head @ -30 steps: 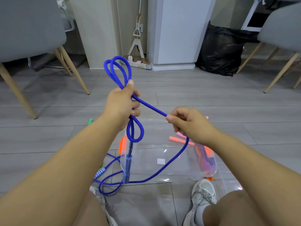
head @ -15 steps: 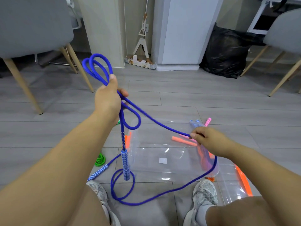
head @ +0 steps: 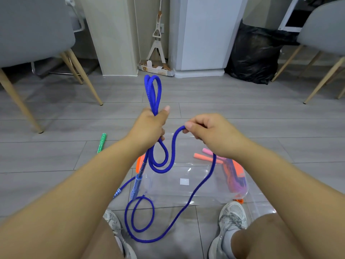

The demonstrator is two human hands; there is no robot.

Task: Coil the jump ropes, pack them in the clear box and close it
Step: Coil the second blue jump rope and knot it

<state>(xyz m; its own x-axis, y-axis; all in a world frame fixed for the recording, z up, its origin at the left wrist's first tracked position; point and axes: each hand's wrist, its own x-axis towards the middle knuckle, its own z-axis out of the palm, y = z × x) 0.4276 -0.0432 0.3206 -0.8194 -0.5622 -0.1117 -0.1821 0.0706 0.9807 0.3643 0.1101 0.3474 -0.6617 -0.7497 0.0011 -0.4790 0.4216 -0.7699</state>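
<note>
A blue jump rope (head: 200, 186) is partly coiled. My left hand (head: 149, 124) grips the gathered loops, which stick up above the fist and hang below it, with one blue handle (head: 135, 186) dangling. My right hand (head: 209, 133) pinches the free length of the rope just right of the left hand. The loose rest of the rope trails down to the floor and curls between my shoes. The clear box (head: 186, 184) lies on the floor under my hands. Orange and pink rope handles (head: 205, 157) lie behind it.
A green rope handle (head: 101, 143) lies on the floor to the left. Grey chairs with wooden legs (head: 82, 75) stand at left and right. A black bag (head: 255, 53) and a white cabinet (head: 201, 34) are at the back. My shoes (head: 232, 215) flank the box's near side.
My right hand has slid up the rope and come back toward the left hand, bringing a new loop. The left hand has moved right to the centre with the coil upright.
</note>
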